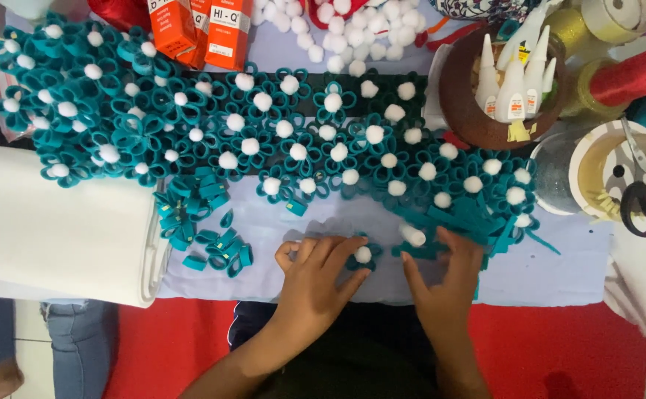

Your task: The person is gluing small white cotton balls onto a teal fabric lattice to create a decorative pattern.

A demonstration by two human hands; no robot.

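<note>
Right now the left hand [314,275] lies spread and flat on the pale cloth [559,273], fingertips pinning a teal felt flower [362,255] with a white pompom centre. The right hand [445,277], fingers loosely spread, touches another pompom [412,235] beside the loose teal strips [478,218]. Steady, even pressure probably seats the centre best. Finished flowers [190,118] crowd behind; glue bottles [514,81] stand in a brown bowl.
</note>
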